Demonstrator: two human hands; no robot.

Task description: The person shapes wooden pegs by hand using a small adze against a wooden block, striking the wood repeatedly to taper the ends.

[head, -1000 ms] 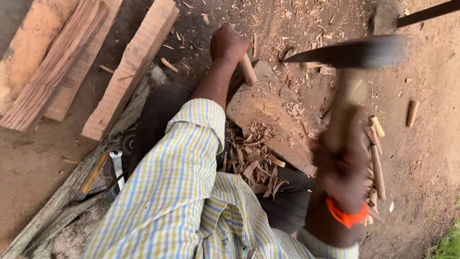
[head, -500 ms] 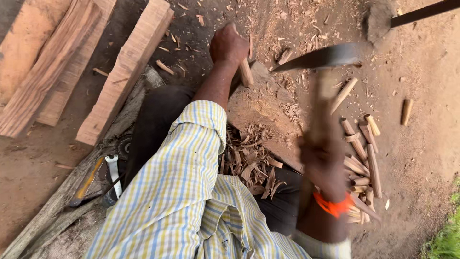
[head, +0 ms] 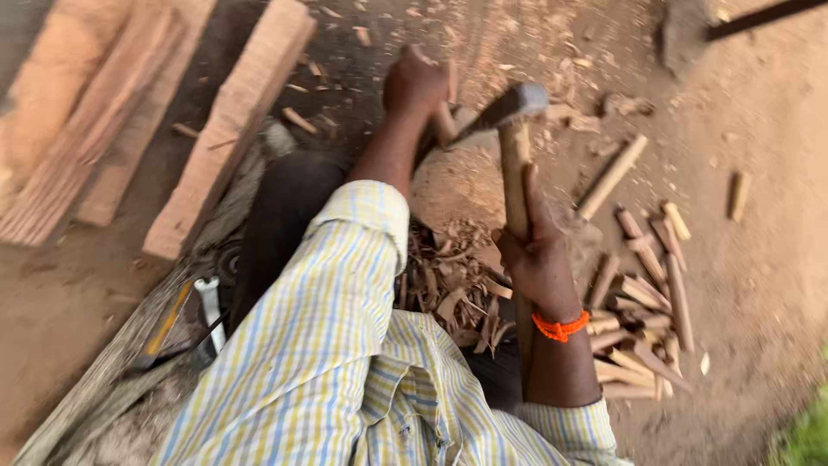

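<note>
My right hand (head: 535, 259) is clamped on the adze (head: 515, 155) handle, blade down against the peg (head: 444, 121). My left hand (head: 414, 82) grips that peg upright on the ground. Step in hand, as I judge it: trimming the peg. The next stroke calls for clearance from my left fingers. Cut pegs (head: 642, 319) lie right; planks (head: 233, 121) left. No packages or labels show.

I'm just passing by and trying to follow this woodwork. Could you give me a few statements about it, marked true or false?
1. The right hand grips a wooden-handled adze. True.
2. The left hand holds a saw. False: it steadies a small wooden peg.
3. Cut pegs lie heaped on the person's right. True.
4. The planks stand upright. False: they lie flat on the ground.
5. The right wrist wears an orange band. True.
</note>
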